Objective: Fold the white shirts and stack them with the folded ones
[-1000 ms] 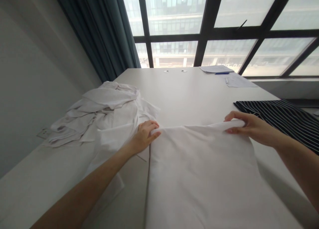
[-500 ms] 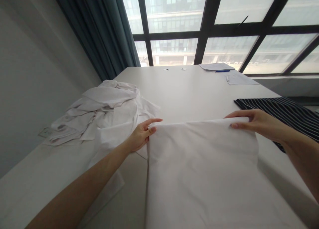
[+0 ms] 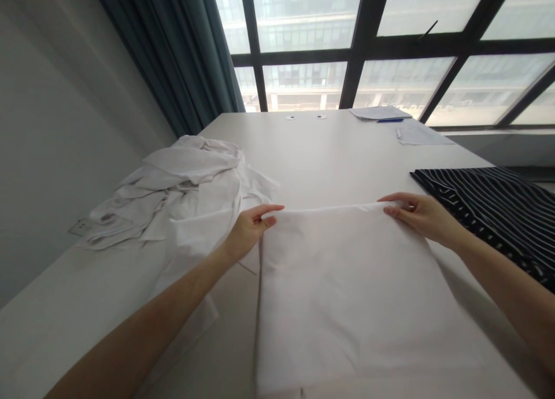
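A white piece of cloth hangs in front of me, its top edge stretched between my hands; whether it is a garment I cannot tell. My left hand pinches the upper left corner between thumb and fingers. At the upper right, my right hand grips the same edge, thumb on the near side. The lower part of the cloth reaches toward the bottom of the view. Left of it, close to my left hand, lies a crumpled heap of white cloth.
A white table spreads beneath everything. Black-and-white striped cloth lies on the right. Papers and a blue pen rest at the far right end, before the windows. A dark curtain hangs at the left.
My right hand has moved left along with its end of the top edge, bringing the hands closer together. The cloth's lower edge now shows near the bottom. My left hand stays nearly in place.
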Available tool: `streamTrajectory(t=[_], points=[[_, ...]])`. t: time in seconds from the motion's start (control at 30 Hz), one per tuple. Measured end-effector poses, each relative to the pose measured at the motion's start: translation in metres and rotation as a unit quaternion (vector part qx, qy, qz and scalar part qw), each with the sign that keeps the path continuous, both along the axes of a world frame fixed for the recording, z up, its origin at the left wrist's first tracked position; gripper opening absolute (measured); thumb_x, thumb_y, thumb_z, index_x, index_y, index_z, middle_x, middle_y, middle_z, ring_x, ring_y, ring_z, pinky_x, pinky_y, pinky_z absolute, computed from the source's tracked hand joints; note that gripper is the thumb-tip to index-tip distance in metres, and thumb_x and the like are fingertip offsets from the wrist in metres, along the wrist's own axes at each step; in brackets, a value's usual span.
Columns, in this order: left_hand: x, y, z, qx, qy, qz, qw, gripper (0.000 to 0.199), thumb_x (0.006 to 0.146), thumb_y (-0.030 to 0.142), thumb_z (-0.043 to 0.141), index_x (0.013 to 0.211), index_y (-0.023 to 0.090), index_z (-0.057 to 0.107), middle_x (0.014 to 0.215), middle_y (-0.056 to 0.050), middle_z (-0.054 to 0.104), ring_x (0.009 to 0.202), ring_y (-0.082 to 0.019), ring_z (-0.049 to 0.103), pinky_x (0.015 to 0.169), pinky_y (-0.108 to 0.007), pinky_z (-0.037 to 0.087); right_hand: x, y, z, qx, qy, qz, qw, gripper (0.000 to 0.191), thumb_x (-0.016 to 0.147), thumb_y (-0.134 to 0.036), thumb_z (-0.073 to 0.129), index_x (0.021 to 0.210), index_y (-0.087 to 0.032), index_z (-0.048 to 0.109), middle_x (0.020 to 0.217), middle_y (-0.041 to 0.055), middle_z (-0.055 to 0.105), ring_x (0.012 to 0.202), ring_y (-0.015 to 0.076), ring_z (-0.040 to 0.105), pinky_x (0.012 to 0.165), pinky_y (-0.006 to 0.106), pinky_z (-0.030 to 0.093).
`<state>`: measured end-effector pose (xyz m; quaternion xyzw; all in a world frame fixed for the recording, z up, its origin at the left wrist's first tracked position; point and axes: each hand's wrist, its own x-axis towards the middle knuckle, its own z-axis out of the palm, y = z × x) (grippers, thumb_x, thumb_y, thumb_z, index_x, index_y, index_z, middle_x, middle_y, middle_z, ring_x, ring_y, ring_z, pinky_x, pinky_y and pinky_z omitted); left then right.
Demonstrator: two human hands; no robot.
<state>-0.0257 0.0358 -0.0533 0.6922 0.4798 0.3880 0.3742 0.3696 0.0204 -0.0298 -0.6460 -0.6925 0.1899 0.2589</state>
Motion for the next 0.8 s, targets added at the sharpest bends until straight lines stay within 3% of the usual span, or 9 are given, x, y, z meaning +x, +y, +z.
streamTrajectory(t=[0.07, 0.13, 0.27, 0.33, 0.47, 0.6, 0.8], points=[[0.001, -0.002, 0.002, 0.062, 0.065, -0.007, 0.996, 0.033, 0.089, 0.033, 0.058, 0.115, 0.017, 0.07, 0.114, -0.008, 0.072, 0.099, -0.023, 0.066, 0.09, -0.035, 0.052, -0.008, -0.001, -0.008, 0.081, -0.044, 0.003, 0.996, 0.048, 0.088, -0.057, 0.049, 0.106, -0.019, 0.072, 0.089, 0.0087, 0.073, 0.077, 0.0261, 0.067, 0.069, 0.039, 0.053], [0.004, -0.005, 0.003, 0.142, 0.141, -0.046, 0.979, 0.034, 0.094, 0.028, 0.048, 0.121, 0.018, 0.066, 0.127, -0.008, 0.067, 0.121, -0.023, 0.058, 0.107, -0.04, 0.041, -0.022, -0.006, -0.013, 0.15, -0.085, 0.033, 0.984, 0.042, 0.094, -0.046, 0.042, 0.111, -0.019, 0.07, 0.113, 0.0116, 0.07, 0.1, 0.028, 0.067, 0.089, 0.042, 0.052], [0.015, -0.02, 0.0, 0.219, 0.315, -0.17, 0.908, 0.044, 0.099, 0.03, 0.042, 0.141, 0.018, 0.047, 0.149, -0.01, 0.047, 0.142, -0.021, 0.037, 0.119, -0.044, 0.024, -0.052, -0.022, -0.023, 0.141, -0.19, 0.168, 0.957, 0.045, 0.099, -0.039, 0.036, 0.134, -0.023, 0.058, 0.142, 0.008, 0.055, 0.135, 0.0257, 0.046, 0.111, 0.045, 0.037], [0.019, -0.029, -0.002, 0.219, 0.38, -0.19, 0.878, 0.053, 0.099, 0.036, 0.044, 0.148, 0.018, 0.037, 0.156, -0.012, 0.034, 0.147, -0.023, 0.025, 0.12, -0.046, 0.02, -0.06, -0.029, -0.03, 0.109, -0.246, 0.205, 0.941, 0.05, 0.1, -0.043, 0.033, 0.145, -0.025, 0.046, 0.151, 0.0064, 0.045, 0.142, 0.0259, 0.034, 0.114, 0.049, 0.031], [0.021, -0.038, -0.005, 0.217, 0.437, -0.199, 0.85, 0.062, 0.099, 0.047, 0.043, 0.152, 0.02, 0.027, 0.161, -0.013, 0.021, 0.15, -0.027, 0.013, 0.119, -0.048, 0.015, -0.062, -0.032, -0.04, 0.083, -0.297, 0.204, 0.929, 0.056, 0.101, -0.048, 0.026, 0.155, -0.031, 0.026, 0.157, 0.0032, 0.033, 0.146, 0.026, 0.026, 0.115, 0.053, 0.026], [0.018, -0.038, -0.002, 0.204, 0.46, -0.213, 0.837, 0.068, 0.096, 0.058, 0.042, 0.154, 0.025, 0.025, 0.162, -0.013, 0.017, 0.15, -0.028, 0.011, 0.119, -0.049, 0.013, -0.056, -0.032, -0.043, 0.09, -0.315, 0.19, 0.926, 0.056, 0.101, -0.05, 0.024, 0.155, -0.033, 0.023, 0.158, 0.0013, 0.031, 0.146, 0.0262, 0.025, 0.116, 0.053, 0.024], [0.016, -0.049, 0.006, 0.193, 0.49, -0.222, 0.82, 0.073, 0.095, 0.063, 0.039, 0.154, 0.022, 0.024, 0.162, -0.017, 0.015, 0.15, -0.029, 0.008, 0.119, -0.049, 0.01, -0.041, -0.041, -0.046, 0.117, -0.346, 0.151, 0.919, 0.061, 0.1, -0.055, 0.021, 0.155, -0.03, 0.026, 0.157, 0.0032, 0.032, 0.146, 0.0279, 0.026, 0.114, 0.054, 0.024]])
